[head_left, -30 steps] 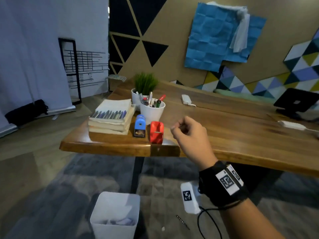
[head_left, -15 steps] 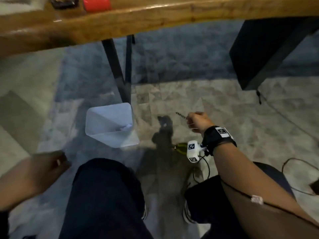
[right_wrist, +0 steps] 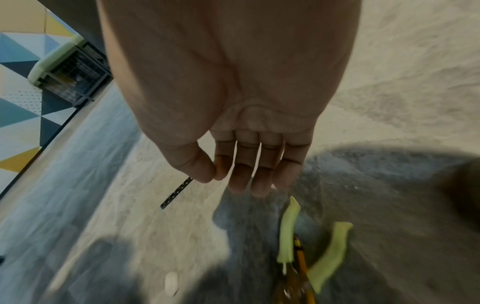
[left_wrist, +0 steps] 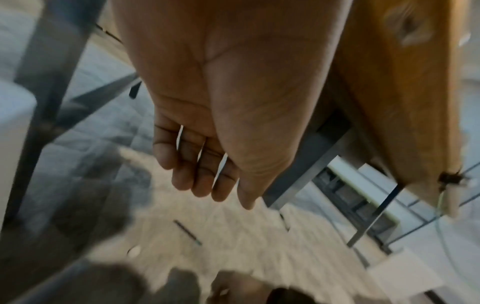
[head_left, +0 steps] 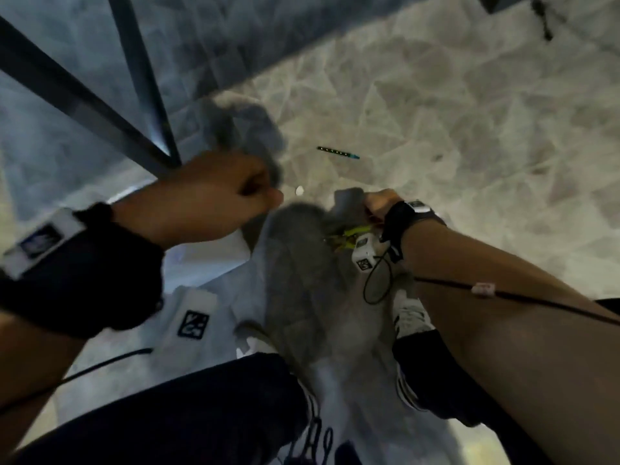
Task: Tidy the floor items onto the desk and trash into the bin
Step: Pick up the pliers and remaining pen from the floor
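I am bent low over the grey carpet. A dark dotted pencil (head_left: 338,152) (left_wrist: 187,232) (right_wrist: 176,193) lies loose on it, with a small white scrap (head_left: 299,190) (left_wrist: 134,250) (right_wrist: 171,282) nearer me. A green-handled tool (head_left: 349,233) (right_wrist: 288,232) lies by my feet with a yellow pencil (right_wrist: 301,259) across it. My right hand (head_left: 372,204) (right_wrist: 233,181) hangs just above the tool, fingers fairly straight, thumb against forefinger, nothing plainly held. My left hand (head_left: 265,196) (left_wrist: 207,189) hovers loosely curled and empty, left of the scrap.
Dark metal desk legs (head_left: 134,62) slant across the upper left. The white bin (head_left: 211,251) (left_wrist: 13,107) stands mostly hidden under my left forearm. The wooden desk's underside (left_wrist: 389,82) is overhead. My shoes and knees fill the bottom of the head view.
My view dropped from the desk top to the floor. My right hand moved from beside the dotted pencil to above the green-handled tool. My left hand came forward into the middle.
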